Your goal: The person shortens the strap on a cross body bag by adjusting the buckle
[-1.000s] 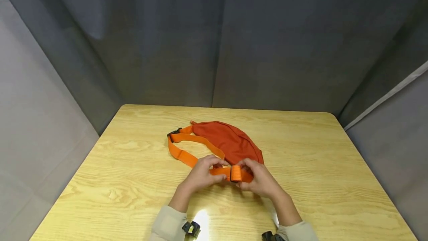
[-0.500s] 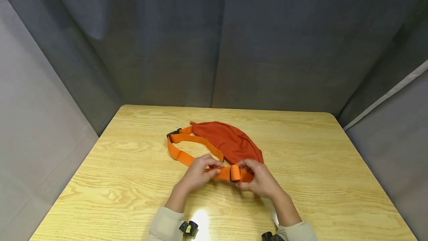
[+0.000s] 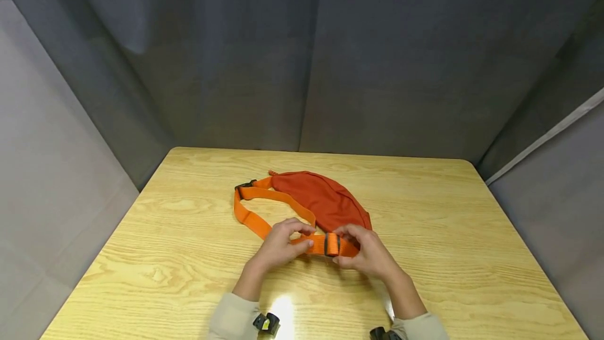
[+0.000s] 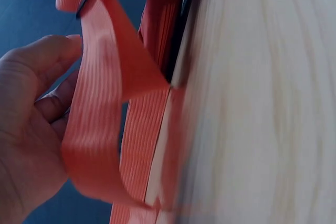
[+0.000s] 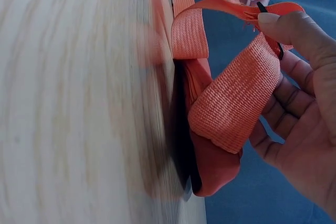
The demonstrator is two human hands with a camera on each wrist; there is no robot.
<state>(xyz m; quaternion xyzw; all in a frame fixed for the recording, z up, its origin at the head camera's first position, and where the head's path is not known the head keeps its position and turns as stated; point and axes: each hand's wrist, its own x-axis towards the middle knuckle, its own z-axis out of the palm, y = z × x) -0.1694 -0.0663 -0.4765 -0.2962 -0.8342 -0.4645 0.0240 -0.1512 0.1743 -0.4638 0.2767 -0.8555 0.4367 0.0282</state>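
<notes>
A red-orange waist pack (image 3: 321,198) lies on the wooden table, its orange webbing strap (image 3: 252,220) curving out to the left. Near the pack's front edge, the left hand (image 3: 278,245) pinches a stretch of strap between thumb and fingers. The right hand (image 3: 365,251) grips the strap at the black slide adjuster (image 3: 326,244); in the right wrist view its thumb presses on the adjuster (image 5: 262,8). A short fold of webbing (image 3: 333,244) stands at the adjuster between the hands. From the left wrist view, the strap (image 4: 97,93) hangs in a slack curve beside the left palm.
A black buckle (image 3: 246,187) joins the strap at the far left, and a small zipper pull cord (image 3: 272,172) sticks out from the pack's left end. The wooden table (image 3: 448,214) extends around it all. Dark grey curtains (image 3: 302,67) stand behind and at the sides.
The left hand has shifted left along with the strap it holds. The webbing fold at the adjuster looks flatter, and the strap's left curve has slid slightly left. The right hand stays nearly still.
</notes>
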